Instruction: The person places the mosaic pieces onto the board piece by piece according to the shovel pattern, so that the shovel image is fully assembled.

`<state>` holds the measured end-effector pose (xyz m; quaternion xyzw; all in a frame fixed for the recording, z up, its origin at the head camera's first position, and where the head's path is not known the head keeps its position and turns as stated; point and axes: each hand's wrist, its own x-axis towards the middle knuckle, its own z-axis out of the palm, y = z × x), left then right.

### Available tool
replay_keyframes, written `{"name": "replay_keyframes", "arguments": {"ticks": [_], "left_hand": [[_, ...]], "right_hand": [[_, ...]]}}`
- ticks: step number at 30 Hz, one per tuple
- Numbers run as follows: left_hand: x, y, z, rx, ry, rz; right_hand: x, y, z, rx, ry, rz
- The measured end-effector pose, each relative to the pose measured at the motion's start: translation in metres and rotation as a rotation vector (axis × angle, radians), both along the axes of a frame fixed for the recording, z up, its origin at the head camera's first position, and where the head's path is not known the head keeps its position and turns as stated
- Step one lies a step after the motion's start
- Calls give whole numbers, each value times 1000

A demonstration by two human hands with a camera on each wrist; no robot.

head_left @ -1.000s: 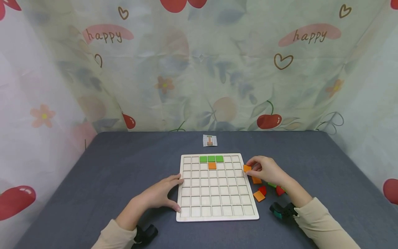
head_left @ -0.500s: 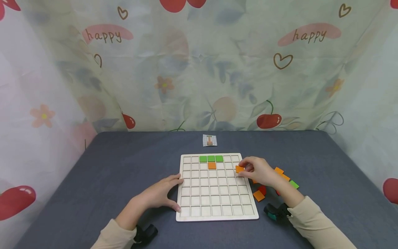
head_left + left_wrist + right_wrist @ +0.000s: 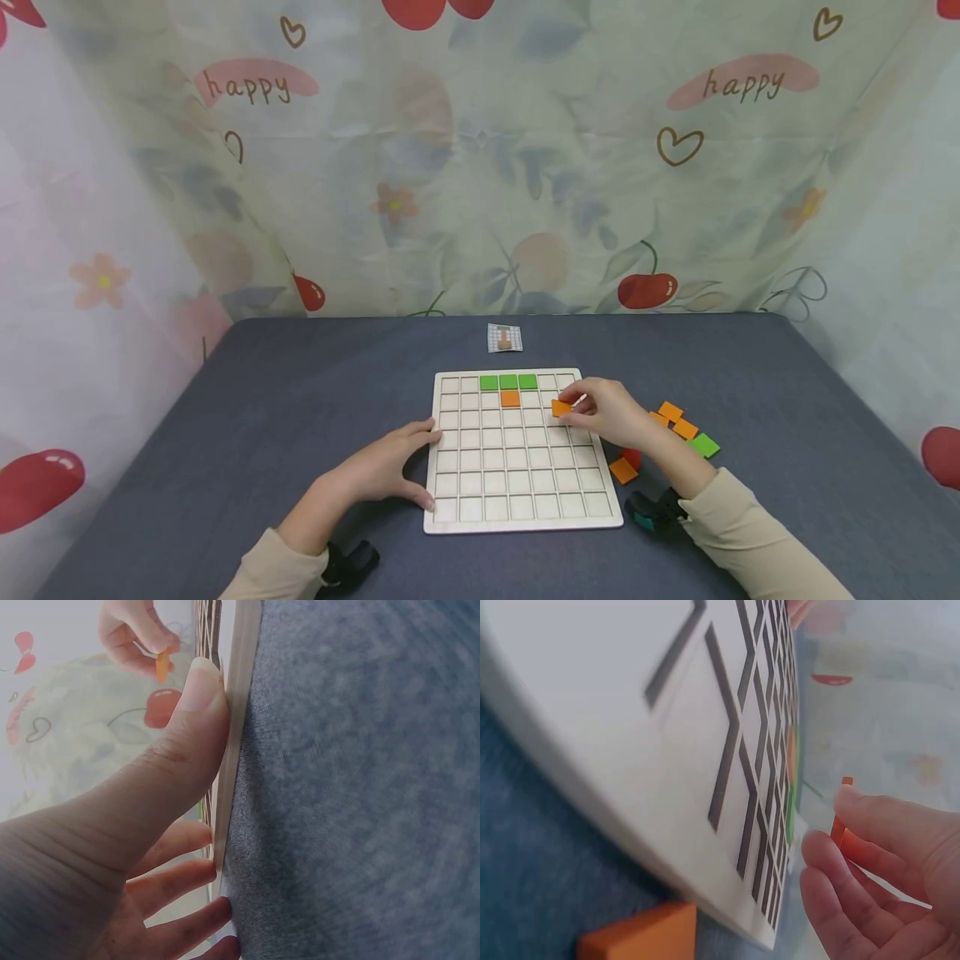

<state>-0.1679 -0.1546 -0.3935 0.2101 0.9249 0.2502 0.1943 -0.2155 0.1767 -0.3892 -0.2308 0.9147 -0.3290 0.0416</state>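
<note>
A white square grid board (image 3: 520,483) lies on the dark table. Three green square tiles (image 3: 508,382) fill cells along its far row, with one orange tile (image 3: 510,398) just below the middle one. My right hand (image 3: 611,412) pinches another orange square tile (image 3: 560,408) between thumb and fingers, over the board's upper right part. In the right wrist view this tile (image 3: 840,825) is seen edge-on, above the grid. My left hand (image 3: 382,467) rests at the board's left edge, fingers and thumb spread; in the left wrist view the thumb (image 3: 199,712) lies along the rim.
Right of the board lie loose orange tiles (image 3: 685,429), a green tile (image 3: 704,445), a red piece (image 3: 632,458) and an orange tile (image 3: 623,471) near its edge. My right forearm passes over this area. A small printed card (image 3: 505,337) lies beyond the board.
My right hand has moved left with the orange tile, from beside the board's right edge to over its grid. More loose tiles show behind it. The left hand has stayed put.
</note>
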Motion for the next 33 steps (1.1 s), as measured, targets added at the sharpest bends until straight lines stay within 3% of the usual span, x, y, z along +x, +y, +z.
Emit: {"name": "replay_keyframes", "arguments": {"ticks": [19,28,33], "left_hand": [[0,-2,0,12,3,-9],[0,-1,0,8,4,-8],[0,-1,0,6,4,-7]], "right_hand": [[-6,-27,1,26,-3,117],[-9,-41,2,63,17,122],[-10,-50,0,80,-7,77]]}}
